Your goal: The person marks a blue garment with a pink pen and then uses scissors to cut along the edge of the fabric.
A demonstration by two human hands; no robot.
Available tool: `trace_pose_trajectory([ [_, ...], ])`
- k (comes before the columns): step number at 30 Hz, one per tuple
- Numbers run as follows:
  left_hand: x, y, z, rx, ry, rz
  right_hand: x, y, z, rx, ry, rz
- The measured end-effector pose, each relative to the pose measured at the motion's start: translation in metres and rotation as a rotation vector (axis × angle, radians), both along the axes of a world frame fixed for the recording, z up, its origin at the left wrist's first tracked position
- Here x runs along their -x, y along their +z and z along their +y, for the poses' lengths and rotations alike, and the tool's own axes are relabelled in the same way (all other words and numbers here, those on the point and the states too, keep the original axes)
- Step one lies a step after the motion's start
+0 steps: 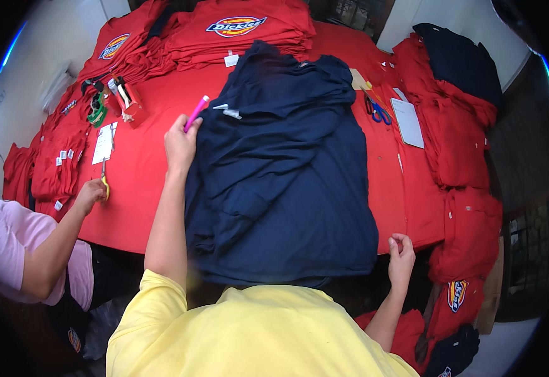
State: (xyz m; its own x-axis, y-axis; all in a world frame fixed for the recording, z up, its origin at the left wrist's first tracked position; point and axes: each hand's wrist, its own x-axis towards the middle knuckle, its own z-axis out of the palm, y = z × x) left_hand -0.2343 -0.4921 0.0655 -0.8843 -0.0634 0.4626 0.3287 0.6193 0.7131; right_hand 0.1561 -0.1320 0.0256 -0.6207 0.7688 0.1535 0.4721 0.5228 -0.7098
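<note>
I am looking at a garment workshop: a long work table covered in red cloth point(142, 163) carries stacks of folded red shirts point(236, 28) and a pile of navy blue garments point(280, 169). Blue-handled scissors point(380, 113) and small white paper tags point(64, 155) lie among them.

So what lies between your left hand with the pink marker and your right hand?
In the head view, the stack of navy garments spans the stretch between the left hand, which holds the pink marker, and the right hand.

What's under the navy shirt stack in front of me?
The navy shirt stack lies on a red cloth-covered table. Red shows all around it; whatever sits directly beneath is covered.
</note>
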Motion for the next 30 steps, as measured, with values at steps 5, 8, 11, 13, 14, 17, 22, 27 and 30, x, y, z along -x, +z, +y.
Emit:
trace_pose_trajectory([
  [5, -0.013, 0.026, -0.018, -0.193, -0.026, -0.115, 0.037, 0.01, -0.022, 0.289, 0.191, 0.13],
  [8, -0.061, 0.05, -0.002, -0.352, -0.294, -0.191, 0.058, 0.008, -0.042, 0.641, 0.372, 0.176],
  [11, -0.142, 0.061, 0.034, -0.014, -0.683, -0.003, 0.082, 0.012, -0.081, 1.277, 0.71, 0.554],
  [13, -0.193, 0.06, 0.055, 0.084, -0.952, -0.129, 0.09, 0.028, -0.107, 1.542, 0.796, 0.663],
  [14, -0.204, 0.053, 0.062, 0.122, -1.027, -0.187, 0.09, 0.03, -0.11, 1.602, 0.796, 0.662],
  [17, -0.204, 0.052, 0.069, 0.1, -1.035, -0.11, 0.082, 0.023, -0.082, 1.659, 0.908, 0.685],
  [22, -0.169, 0.015, 0.043, 0.371, -0.465, -0.124, 0.021, 0.007, -0.023, 1.231, 0.382, 0.42],
  [27, -0.187, -0.009, 0.003, 0.449, -0.491, -0.337, -0.024, -0.039, 0.019, 0.786, 0.158, -0.021],
  [30, -0.195, -0.03, -0.018, 0.371, -0.393, -0.396, -0.011, -0.04, 0.003, 0.8, 0.245, 0.108],
])
